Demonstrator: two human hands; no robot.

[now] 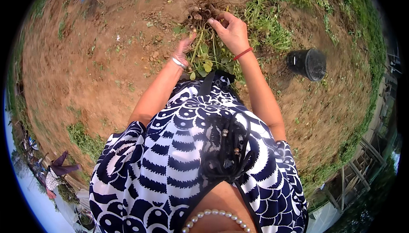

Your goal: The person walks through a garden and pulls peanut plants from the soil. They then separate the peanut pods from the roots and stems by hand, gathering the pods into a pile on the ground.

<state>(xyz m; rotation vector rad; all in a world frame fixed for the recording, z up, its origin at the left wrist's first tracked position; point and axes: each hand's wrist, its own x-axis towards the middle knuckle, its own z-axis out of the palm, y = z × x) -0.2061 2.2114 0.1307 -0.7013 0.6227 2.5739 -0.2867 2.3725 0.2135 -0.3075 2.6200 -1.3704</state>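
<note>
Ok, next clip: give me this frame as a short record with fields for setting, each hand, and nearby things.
setting: bare brown soil with grass patches, outdoors
left hand: grips the green stems of an uprooted plant, silver bangle on the wrist
right hand: fingers at the plant's root clump, red band on the wrist
nearby: black bucket on the ground to the right
others: a person at the lower left edge

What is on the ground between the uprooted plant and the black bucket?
In the head view, a patch of green weeds and bare brown soil lie between the plant and the bucket; nothing else shows there.
</note>
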